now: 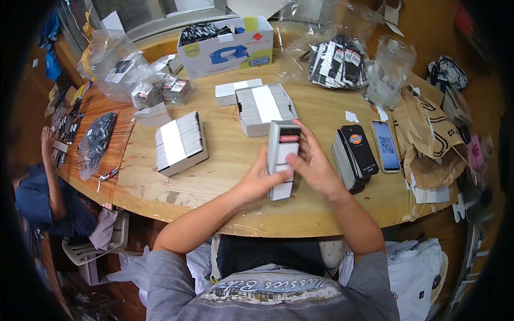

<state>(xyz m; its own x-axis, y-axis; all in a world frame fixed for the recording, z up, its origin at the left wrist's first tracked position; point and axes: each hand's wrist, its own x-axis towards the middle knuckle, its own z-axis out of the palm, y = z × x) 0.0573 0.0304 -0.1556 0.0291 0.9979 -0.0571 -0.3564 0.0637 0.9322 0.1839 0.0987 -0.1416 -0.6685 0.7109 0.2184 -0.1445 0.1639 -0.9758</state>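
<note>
A thick stack of hang tags (282, 192) is held upright above the table in front of me, its top tag white with a black and red band. My left hand (258, 178) grips its left side, thumb across the front. My right hand (315, 167) closes on its right side, thumb on the top tag and fingers behind. Just beyond is an open box of tightly packed tags (242, 109) with a white strip (264, 104) over it. A similar box (193, 153) stands to its left. Right of my hands lies a pile of black hang tags (366, 153).
A phone (386, 144) and brown paper bag (447, 131) lie at the right. Bundled black tags (338, 64), a printed carton (227, 58) and plastic-wrapped bundles (144, 95) stand at the back. A bag of black strings (98, 142) lies left, near another person (40, 198).
</note>
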